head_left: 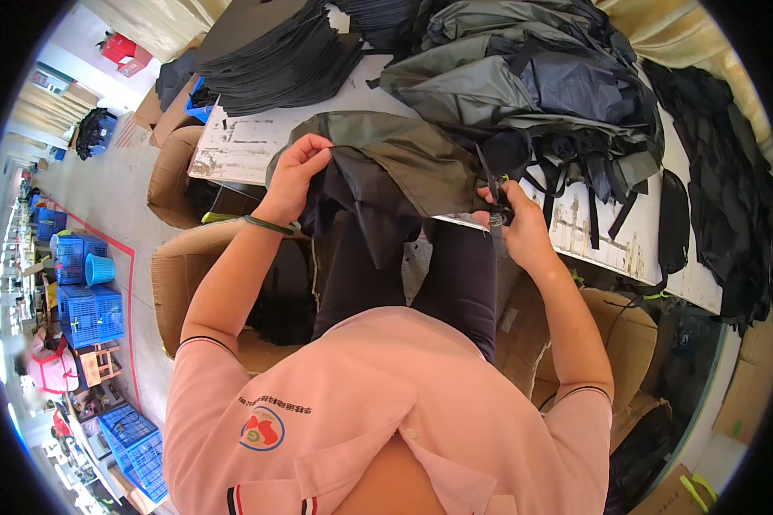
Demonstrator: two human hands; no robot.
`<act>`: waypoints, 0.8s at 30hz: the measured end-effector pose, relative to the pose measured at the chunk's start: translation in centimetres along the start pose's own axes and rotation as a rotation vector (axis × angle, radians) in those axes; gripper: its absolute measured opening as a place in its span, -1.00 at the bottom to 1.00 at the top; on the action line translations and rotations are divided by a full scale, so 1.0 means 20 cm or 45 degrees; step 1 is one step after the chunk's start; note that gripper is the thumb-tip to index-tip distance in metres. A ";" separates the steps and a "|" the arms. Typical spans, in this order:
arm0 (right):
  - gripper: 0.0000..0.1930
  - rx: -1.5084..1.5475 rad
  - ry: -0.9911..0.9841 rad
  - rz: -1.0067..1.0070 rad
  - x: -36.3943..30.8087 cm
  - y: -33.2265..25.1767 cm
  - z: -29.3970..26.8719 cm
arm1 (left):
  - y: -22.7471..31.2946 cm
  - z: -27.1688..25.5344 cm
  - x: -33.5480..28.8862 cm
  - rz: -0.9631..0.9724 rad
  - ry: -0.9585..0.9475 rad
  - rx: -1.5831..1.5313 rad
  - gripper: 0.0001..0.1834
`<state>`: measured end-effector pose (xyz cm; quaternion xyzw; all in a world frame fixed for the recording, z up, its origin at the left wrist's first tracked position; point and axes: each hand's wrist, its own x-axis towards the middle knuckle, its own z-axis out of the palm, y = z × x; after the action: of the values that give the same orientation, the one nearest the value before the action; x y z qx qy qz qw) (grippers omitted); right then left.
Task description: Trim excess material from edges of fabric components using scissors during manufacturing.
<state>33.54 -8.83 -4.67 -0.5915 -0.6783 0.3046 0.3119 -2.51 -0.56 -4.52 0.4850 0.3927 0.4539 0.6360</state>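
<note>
An olive-green and black fabric piece [404, 159], thin and sewn like part of a bag, hangs over the near edge of the white table in front of me. My left hand [299, 176] pinches its upper edge on the left, fingertips pressed together. At its right end my right hand [514, 215] holds a pair of scissors [493, 182], fingers in the handles and blades pointing up and away. The fabric's right corner lies next to the scissors; whether my right fingers also grip it I cannot tell.
A tall stack of black sheets [275, 56] stands at the back left of the worn white table [232, 154]. A heap of olive and black bags [524, 77] fills the back right. Cardboard boxes [176, 283] flank my legs. Blue crates [90, 313] stand on the floor at far left.
</note>
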 end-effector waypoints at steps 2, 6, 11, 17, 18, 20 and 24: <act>-0.62 -0.016 -0.027 0.002 0.04 -0.03 0.01 | 0.01 0.01 0.01 -0.027 0.064 -0.135 -0.95; -0.62 0.014 -0.034 -0.017 0.08 -0.07 0.01 | 0.02 -0.02 0.03 -0.049 0.235 -0.203 -0.94; -0.62 0.161 0.078 -0.100 0.07 -0.14 -0.04 | 0.05 -0.22 0.03 -0.044 0.428 -0.195 -0.92; -0.61 0.004 0.322 0.058 0.10 -0.01 -0.28 | 0.64 -1.45 -0.13 0.284 0.707 0.718 -0.80; -0.71 0.081 0.433 -0.008 0.14 0.06 -0.30 | 0.80 -1.85 -0.24 0.378 0.950 0.912 -0.79; -0.69 0.026 0.602 0.067 0.21 0.15 -0.41 | 1.06 -2.19 -0.31 0.508 1.432 1.146 -0.77; -0.62 0.015 0.885 0.253 0.37 0.44 -0.54 | 1.21 -2.23 -0.24 0.601 1.670 1.839 -0.65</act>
<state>46.55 0.08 -4.41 -0.7210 -0.4690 0.1180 0.4962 -50.42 9.25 9.39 0.4743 0.7408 0.3990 -0.2592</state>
